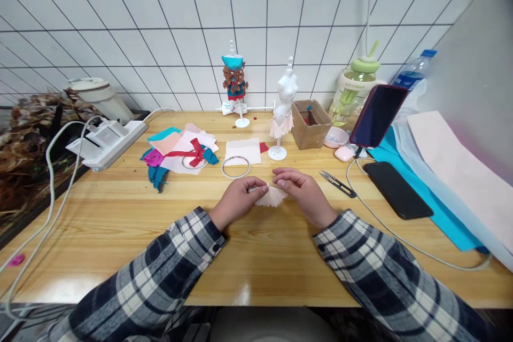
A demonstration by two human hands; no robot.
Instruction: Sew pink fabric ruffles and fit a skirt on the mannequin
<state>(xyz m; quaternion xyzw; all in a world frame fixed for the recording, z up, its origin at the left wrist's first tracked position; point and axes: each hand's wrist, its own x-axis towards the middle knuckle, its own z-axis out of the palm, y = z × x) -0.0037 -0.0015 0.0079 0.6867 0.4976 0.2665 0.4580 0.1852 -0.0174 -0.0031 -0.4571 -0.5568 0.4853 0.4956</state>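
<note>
A small pleated fan of pale pink paper (271, 199) is spread between my two hands, just above the table. My left hand (240, 196) pinches its left side between thumb and fingers. At the fan's right side is my right hand (305, 193), its thumb against the edge and its fingers curled, the index finger lifted a little. Beyond them lie a silver ring (235, 175) and a pale pink paper sheet (250, 145). A white mini mannequin (287, 90) on a stand wears a pleated pale pink skirt (281, 126).
Behind stands a dressed mannequin (234, 83). Coloured paper scraps (170, 144) lie left, near a power strip (108, 144). To the right are thread snips (337, 184), a cardboard box (308, 136), a propped phone (379, 115), a black phone (396, 189) and paper sheets (460, 155).
</note>
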